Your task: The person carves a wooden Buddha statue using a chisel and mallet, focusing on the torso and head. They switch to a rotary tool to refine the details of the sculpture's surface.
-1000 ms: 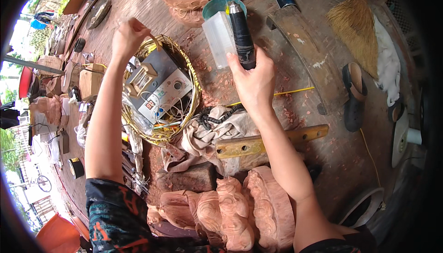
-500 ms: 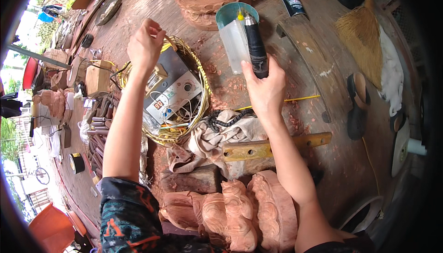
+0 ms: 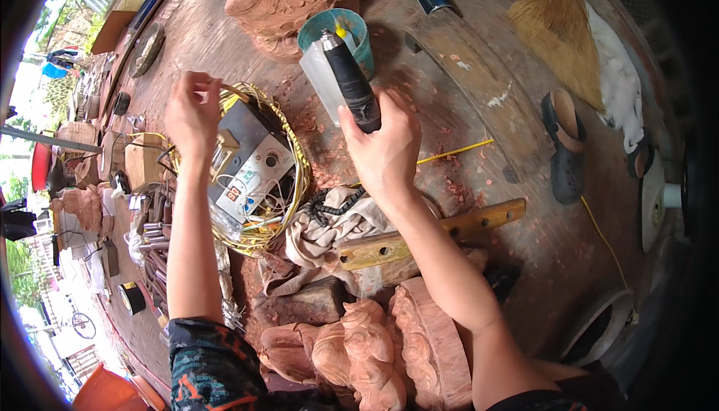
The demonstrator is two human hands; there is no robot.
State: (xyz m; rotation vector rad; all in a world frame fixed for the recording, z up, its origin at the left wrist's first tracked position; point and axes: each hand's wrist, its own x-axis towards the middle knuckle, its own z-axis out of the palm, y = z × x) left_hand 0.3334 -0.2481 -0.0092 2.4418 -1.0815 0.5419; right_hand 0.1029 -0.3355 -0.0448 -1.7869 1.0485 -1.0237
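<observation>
My right hand (image 3: pixel 386 145) is wrapped round a black rotary tool handpiece (image 3: pixel 350 81), its metal tip pointing up and away. No bit can be made out in that tip. Behind the handpiece are a clear plastic sleeve (image 3: pixel 318 77) and a teal cup (image 3: pixel 361 45) with a yellow-tipped item inside. Beyond the rim of a yellow wire basket (image 3: pixel 303 160), my left hand (image 3: pixel 193 115) has its fingers pinched together; whatever they may hold is too small to tell. Inside the basket sits a grey control box (image 3: pixel 262 164) with a red display, among white cords.
A carved reddish wood piece (image 3: pixel 367 358) lies close to my body; another carving (image 3: pixel 288 2) stands at the far side. A yellow level-like bar (image 3: pixel 479 220) rests over a crumpled cloth (image 3: pixel 299 242). Rightward are a wooden plank (image 3: pixel 487 89), a broom (image 3: pixel 558 40) and a clog (image 3: pixel 565 156).
The view has shifted, so most things appear further left. My right hand still grips the handpiece, now tilted more to the left. My left hand has moved slightly outward from the basket.
</observation>
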